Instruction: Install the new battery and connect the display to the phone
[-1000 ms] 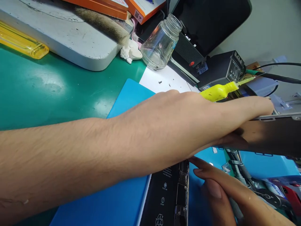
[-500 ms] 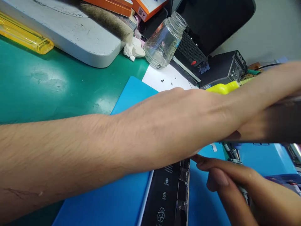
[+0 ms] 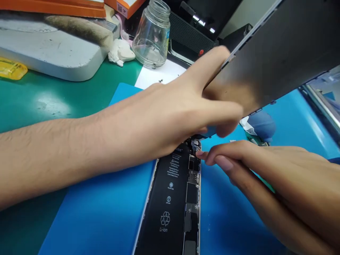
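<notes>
An opened smartphone (image 3: 170,198) lies on the blue mat, its black Li-ion battery (image 3: 170,184) and circuit board (image 3: 192,193) exposed. My left hand (image 3: 196,99) is closed on the edge of the phone's screen panel (image 3: 281,53), tilted up above the far end of the phone. That hand hides part of the phone's top. My right hand (image 3: 247,170) comes in from the right with thumb and fingers pressed together. One of its fingertips touches the upper right part of the circuit board. I see nothing held in it.
A glass jar (image 3: 152,35) stands on white paper (image 3: 151,78) bearing tiny dark parts. The blue mat (image 3: 101,205) covers part of the green table (image 3: 53,97). A grey slab (image 3: 66,56), yellow plastic piece (image 3: 13,69) and orange boxes (image 3: 66,7) sit at upper left. A blue rounded object (image 3: 261,125) lies right.
The view has shifted, showing more of the phone and the lifted screen panel. My right thumb has drawn in against the fingers, and the fingertip now visibly touches the board.
</notes>
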